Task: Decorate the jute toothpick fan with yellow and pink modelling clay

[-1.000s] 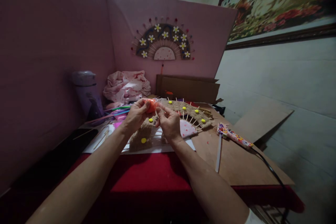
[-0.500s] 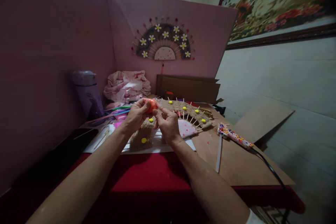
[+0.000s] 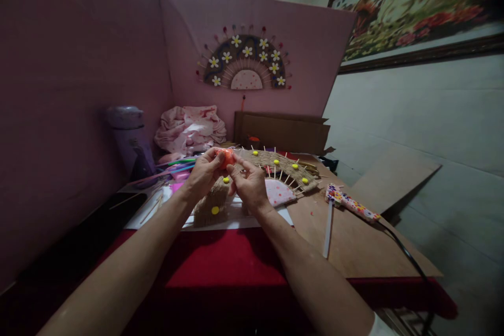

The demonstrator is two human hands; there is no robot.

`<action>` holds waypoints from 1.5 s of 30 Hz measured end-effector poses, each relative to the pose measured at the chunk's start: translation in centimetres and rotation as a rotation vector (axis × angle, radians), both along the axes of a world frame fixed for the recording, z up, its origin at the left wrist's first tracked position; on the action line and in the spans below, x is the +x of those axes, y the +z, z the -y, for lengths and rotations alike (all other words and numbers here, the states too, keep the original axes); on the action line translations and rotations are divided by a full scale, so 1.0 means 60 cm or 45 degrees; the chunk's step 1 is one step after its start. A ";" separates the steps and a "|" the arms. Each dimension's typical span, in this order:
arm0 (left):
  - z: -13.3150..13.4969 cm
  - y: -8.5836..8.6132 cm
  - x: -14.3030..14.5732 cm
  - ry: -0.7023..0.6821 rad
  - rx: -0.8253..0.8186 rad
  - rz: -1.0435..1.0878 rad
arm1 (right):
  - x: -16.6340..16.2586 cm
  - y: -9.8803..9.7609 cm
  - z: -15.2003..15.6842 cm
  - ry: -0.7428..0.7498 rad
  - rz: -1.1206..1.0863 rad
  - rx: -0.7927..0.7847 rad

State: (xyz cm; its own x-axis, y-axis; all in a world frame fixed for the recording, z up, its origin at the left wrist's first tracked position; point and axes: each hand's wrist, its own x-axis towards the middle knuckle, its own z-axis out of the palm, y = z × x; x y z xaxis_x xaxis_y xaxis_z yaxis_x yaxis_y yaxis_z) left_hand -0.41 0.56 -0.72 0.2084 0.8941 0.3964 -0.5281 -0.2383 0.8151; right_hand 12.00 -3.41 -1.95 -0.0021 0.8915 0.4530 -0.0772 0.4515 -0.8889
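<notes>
Between my two hands, above the table, is a bright orange lump in clear plastic (image 3: 226, 157) that looks like modelling clay. My left hand (image 3: 207, 169) pinches its left side with thumb and fingers. On the right, the fingertips of my right hand (image 3: 250, 185) close on the plastic edge. Beneath and behind both hands lies a fan-shaped piece wound with brown twine (image 3: 287, 164), with thin sticks poking out and several yellow dots on it. Its pink spotted half-round centre (image 3: 280, 192) shows right of my right hand, which hides part of the fan.
A flower-patterned glue gun (image 3: 350, 203) with a cord lies on a brown board (image 3: 354, 252) at the right. A purple bottle (image 3: 132, 142) and a crumpled pink cloth (image 3: 191, 130) stand at the back left. A finished flowered fan (image 3: 247, 60) hangs on the pink panel.
Both hands stay in nearly the same place on the orange lump. My right fingers have shifted slightly along the plastic, and the view has moved a little.
</notes>
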 end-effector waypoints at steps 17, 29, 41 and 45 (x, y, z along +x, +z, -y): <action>0.000 0.001 0.002 -0.019 -0.056 0.023 | 0.001 0.001 0.003 -0.031 0.023 0.014; 0.001 0.002 -0.002 -0.091 -0.098 -0.047 | 0.003 -0.005 -0.001 -0.080 0.130 0.112; 0.001 -0.002 -0.005 -0.156 -0.066 -0.102 | 0.005 -0.015 -0.013 -0.023 0.113 0.074; 0.002 -0.002 -0.004 -0.162 -0.054 -0.118 | 0.005 -0.017 -0.017 0.005 0.106 0.035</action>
State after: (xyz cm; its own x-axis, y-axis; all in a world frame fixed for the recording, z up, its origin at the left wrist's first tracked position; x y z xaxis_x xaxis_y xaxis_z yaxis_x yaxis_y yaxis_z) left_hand -0.68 0.44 -0.83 0.3547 0.8738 0.3326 -0.4738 -0.1387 0.8696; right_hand 12.28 -2.40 -2.95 -0.0439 0.8788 0.4752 -0.0056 0.4754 -0.8797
